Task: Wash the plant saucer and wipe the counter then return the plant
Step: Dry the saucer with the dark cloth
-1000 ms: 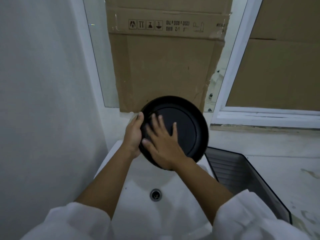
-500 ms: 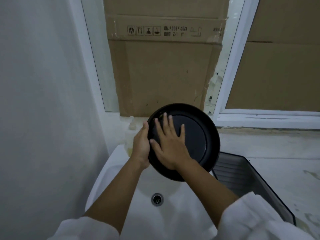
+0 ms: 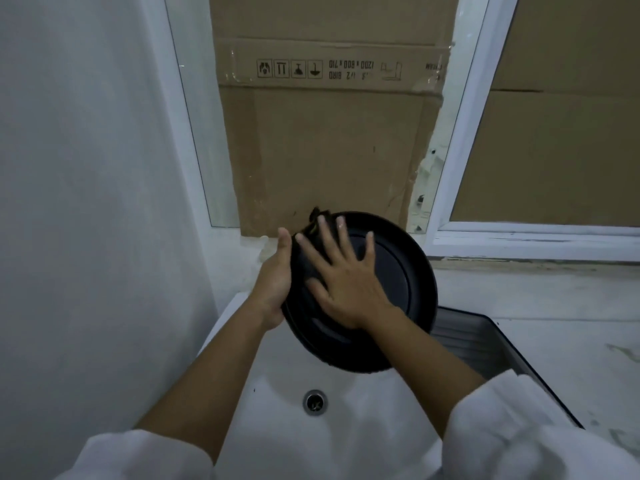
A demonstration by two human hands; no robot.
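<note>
Saucer (image 3: 398, 289): black, tilted over sink (image 3: 277, 393).
Left hand (image 3: 273, 282): fingers grip rim.
Right hand (image 3: 346, 289): fingers spread flat, dark cloth (image 3: 314, 219) beneath fingertips.

The person wears a white garment of soft, loosely creased fabric. The left white sleeve (image 3: 138, 455) ends in a bunched edge near the elbow, and the right white sleeve (image 3: 526, 431) ends likewise in rounded folds. Beyond them both forearms are bare, as are the left hand (image 3: 273, 282) and the right hand (image 3: 346, 289), whose short fingernails show.
</note>
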